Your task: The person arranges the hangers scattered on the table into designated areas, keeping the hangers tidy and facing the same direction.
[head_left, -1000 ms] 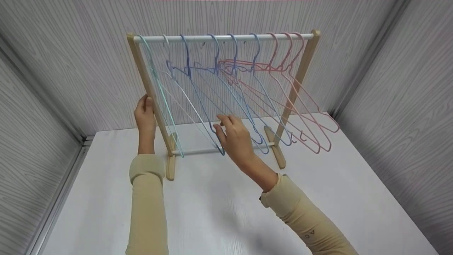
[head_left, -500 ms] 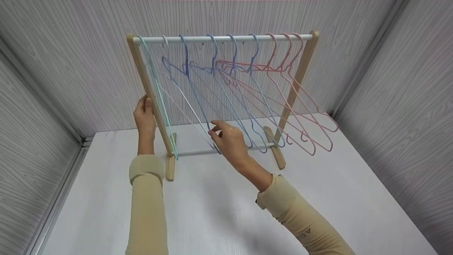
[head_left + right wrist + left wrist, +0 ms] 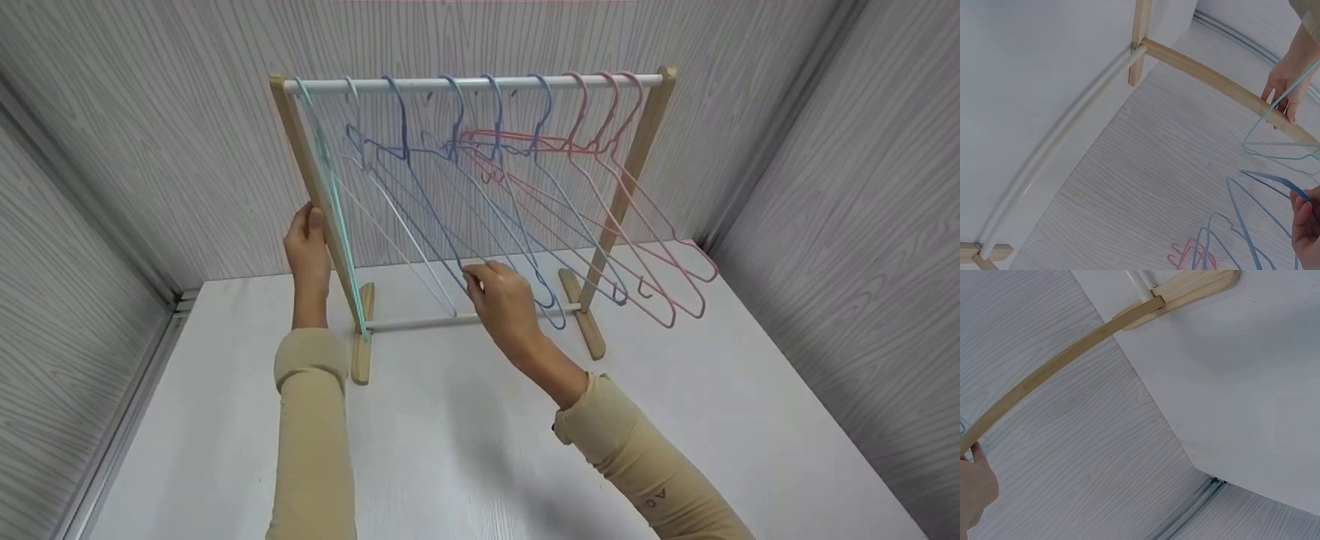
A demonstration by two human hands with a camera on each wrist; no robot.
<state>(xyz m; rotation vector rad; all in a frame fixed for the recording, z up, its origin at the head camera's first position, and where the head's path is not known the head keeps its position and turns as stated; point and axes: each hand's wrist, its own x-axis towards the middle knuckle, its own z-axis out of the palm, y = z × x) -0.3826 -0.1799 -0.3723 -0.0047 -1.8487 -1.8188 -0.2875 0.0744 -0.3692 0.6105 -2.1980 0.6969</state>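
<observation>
A small garment rack with wooden posts [image 3: 304, 161] and a white top rail [image 3: 427, 85] stands against the back wall. My left hand [image 3: 307, 244] grips its left post about halfway up. With thumb and fingertips my right hand [image 3: 504, 300] pinches the sloping arm of a blue hanger [image 3: 406, 135], the leftmost of the blue ones, whose hook stays on the rail. In the right wrist view that blue hanger [image 3: 1275, 179] runs into my fingertips. Left of it hang a white hanger [image 3: 401, 214] and a turquoise hanger [image 3: 337, 202], the turquoise one beside the post.
Several more blue hangers [image 3: 495, 127] hang right of the pinched one, then pink hangers [image 3: 619, 176] near the right post [image 3: 637, 157]. A white lower bar [image 3: 420, 324] joins the feet, which stand on the white table [image 3: 420, 442]. Wood-patterned walls enclose the back and sides.
My right hand first went left to the blue hanger, then came back right pinching it, swinging its lower end along. The turquoise hanger swung left towards the post. My left hand stayed put.
</observation>
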